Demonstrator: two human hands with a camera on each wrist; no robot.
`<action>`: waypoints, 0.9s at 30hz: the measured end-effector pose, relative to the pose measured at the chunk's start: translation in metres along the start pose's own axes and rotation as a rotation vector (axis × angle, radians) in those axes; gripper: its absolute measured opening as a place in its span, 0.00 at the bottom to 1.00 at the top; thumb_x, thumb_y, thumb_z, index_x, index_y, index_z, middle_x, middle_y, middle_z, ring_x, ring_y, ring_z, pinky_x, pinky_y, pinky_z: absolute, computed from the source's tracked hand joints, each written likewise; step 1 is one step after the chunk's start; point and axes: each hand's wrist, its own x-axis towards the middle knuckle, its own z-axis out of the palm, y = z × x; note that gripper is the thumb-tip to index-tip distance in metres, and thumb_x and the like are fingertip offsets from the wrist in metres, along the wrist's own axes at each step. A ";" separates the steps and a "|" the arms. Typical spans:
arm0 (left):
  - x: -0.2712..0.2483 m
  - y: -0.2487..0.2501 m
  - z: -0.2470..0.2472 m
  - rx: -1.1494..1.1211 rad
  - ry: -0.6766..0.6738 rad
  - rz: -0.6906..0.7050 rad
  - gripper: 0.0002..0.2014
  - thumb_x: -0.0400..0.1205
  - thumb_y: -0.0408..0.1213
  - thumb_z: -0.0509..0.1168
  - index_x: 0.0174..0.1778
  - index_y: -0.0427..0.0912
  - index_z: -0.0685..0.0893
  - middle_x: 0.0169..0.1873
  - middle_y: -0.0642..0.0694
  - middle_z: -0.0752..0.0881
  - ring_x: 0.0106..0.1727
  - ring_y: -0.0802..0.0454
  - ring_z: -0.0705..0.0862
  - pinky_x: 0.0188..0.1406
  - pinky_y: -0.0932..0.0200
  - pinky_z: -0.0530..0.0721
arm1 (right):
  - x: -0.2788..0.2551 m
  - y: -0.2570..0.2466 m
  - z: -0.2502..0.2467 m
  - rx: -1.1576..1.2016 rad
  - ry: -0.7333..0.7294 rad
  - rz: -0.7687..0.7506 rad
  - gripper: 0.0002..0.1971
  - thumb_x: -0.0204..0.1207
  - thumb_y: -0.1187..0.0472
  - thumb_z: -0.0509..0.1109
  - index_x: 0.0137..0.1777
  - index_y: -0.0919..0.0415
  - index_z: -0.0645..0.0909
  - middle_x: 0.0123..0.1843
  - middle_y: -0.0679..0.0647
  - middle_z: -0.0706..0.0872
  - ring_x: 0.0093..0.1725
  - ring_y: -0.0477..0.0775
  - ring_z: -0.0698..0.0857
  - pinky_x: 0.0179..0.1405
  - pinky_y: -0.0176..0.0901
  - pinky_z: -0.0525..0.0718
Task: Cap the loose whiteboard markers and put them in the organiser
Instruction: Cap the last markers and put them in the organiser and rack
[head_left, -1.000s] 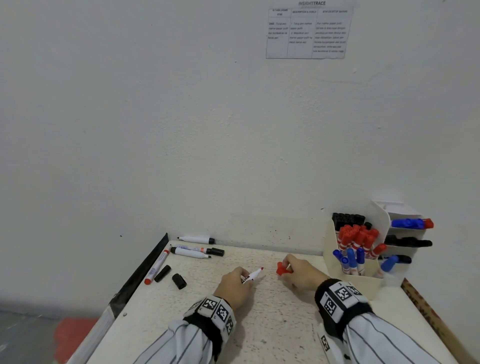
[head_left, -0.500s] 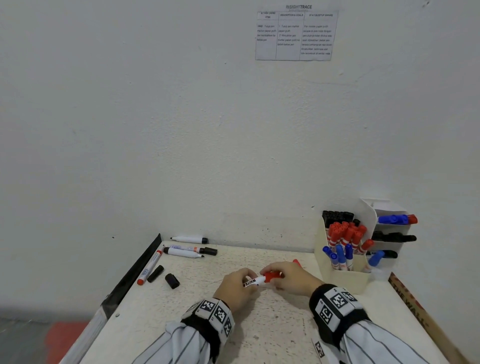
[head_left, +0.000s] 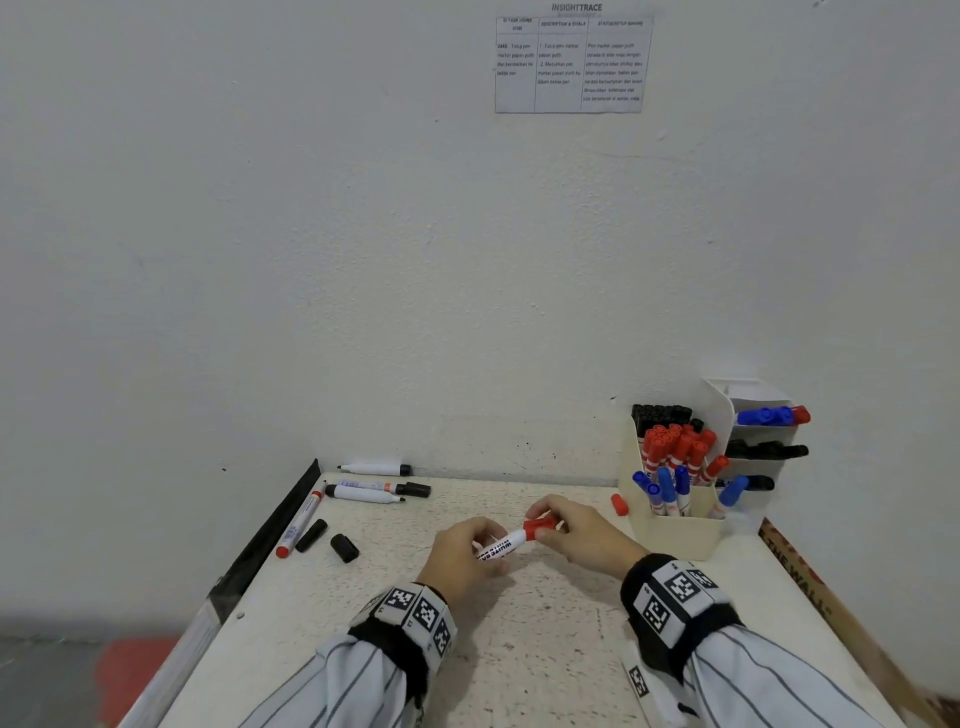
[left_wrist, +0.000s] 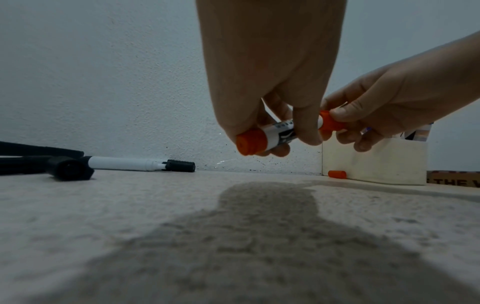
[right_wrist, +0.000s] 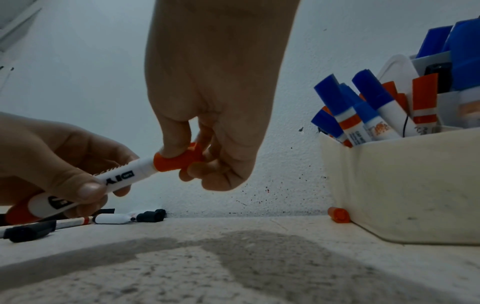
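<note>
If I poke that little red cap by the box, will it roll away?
Probably. The red cap looks round and lies on its side, so a poke likely rolls it. It sits against the organiser, which may stop it that way. It looks small, likely light.

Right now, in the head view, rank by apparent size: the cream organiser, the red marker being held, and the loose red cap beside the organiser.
1. cream organiser, clearly largest.
2. red marker, partly hidden by both hands.
3. loose red cap, smallest.
</note>
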 end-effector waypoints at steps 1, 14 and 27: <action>-0.001 0.000 -0.001 0.000 0.002 0.007 0.14 0.71 0.28 0.75 0.44 0.50 0.82 0.38 0.54 0.81 0.32 0.63 0.78 0.30 0.79 0.76 | -0.001 0.000 0.001 0.016 0.025 0.015 0.07 0.79 0.61 0.67 0.55 0.51 0.75 0.46 0.44 0.78 0.38 0.40 0.75 0.35 0.25 0.72; -0.017 0.006 -0.004 0.009 0.040 0.054 0.09 0.76 0.36 0.73 0.51 0.47 0.85 0.44 0.50 0.86 0.46 0.56 0.82 0.39 0.78 0.74 | -0.018 -0.021 0.015 0.181 0.114 0.104 0.06 0.82 0.55 0.62 0.52 0.57 0.76 0.37 0.49 0.81 0.31 0.41 0.74 0.29 0.30 0.67; -0.037 0.021 -0.005 0.110 -0.046 0.062 0.11 0.82 0.44 0.64 0.53 0.42 0.86 0.28 0.53 0.77 0.29 0.59 0.73 0.29 0.66 0.70 | -0.034 -0.036 0.022 0.458 0.198 0.241 0.06 0.81 0.61 0.56 0.42 0.56 0.69 0.29 0.51 0.67 0.24 0.47 0.64 0.20 0.37 0.61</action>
